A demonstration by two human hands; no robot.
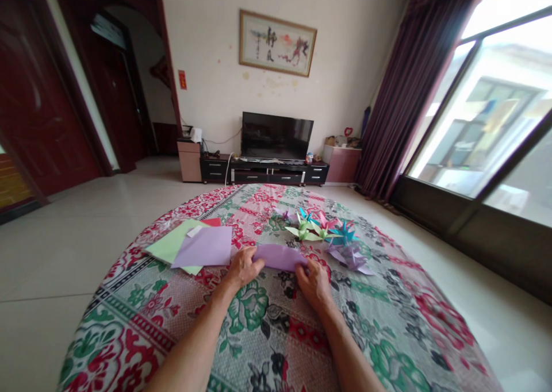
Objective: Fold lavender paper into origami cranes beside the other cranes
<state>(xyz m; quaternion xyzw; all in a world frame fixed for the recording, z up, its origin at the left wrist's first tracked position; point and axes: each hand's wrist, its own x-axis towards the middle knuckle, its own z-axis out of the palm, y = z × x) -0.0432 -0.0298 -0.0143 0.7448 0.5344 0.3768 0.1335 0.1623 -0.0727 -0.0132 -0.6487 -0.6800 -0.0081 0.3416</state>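
Note:
Between my two hands a purple sheet of origami paper is held by its ends, bent over into a long narrow shape just above the table. My left hand pinches its left end, thumb toward the paper. At the right end, my right hand grips it with fingers closed. Left of my left hand lies a stack of loose paper, with a flat purple sheet over light green sheets and a bit of red showing. Beyond my right hand sit several folded paper cranes in green, blue, pink and purple.
The round table wears a patterned red, green and grey tablecloth. A purple paper crane rests close to my right hand. Past the table stand a television and a low cabinet; a curtain hangs at the right.

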